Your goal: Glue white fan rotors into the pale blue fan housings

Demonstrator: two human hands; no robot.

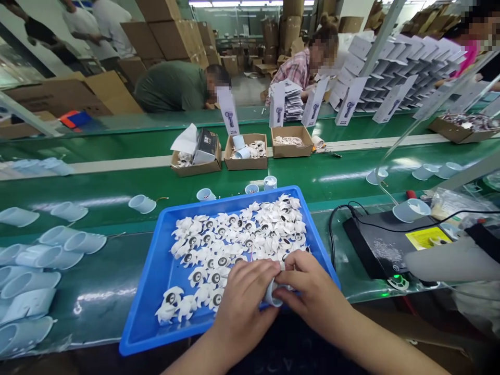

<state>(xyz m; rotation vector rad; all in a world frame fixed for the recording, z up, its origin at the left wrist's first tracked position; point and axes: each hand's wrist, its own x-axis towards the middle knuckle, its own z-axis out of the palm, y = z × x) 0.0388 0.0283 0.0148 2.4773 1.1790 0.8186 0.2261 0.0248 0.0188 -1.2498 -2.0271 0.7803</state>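
Observation:
My left hand [246, 294] is closed around a light blue cylindrical housing [272, 293], its fingers over the top and side. From the other side my right hand [308, 284] grips the same housing, thumb and fingers at its open end. A white piece shows partly at that end, mostly covered by my fingers. Both hands are above the near right edge of a blue plastic tray [136, 302]. In the tray lie many small white fan impellers [222, 260] with dark round centres.
More light blue housings [29, 281] lie on the bench at left. Small cardboard boxes [246, 162] of parts stand on the green belt [156, 174]. At right are a dark device [375, 250] with a cable and a co-worker's sleeved arm [449, 260]. White product boxes [406, 67] are stacked behind.

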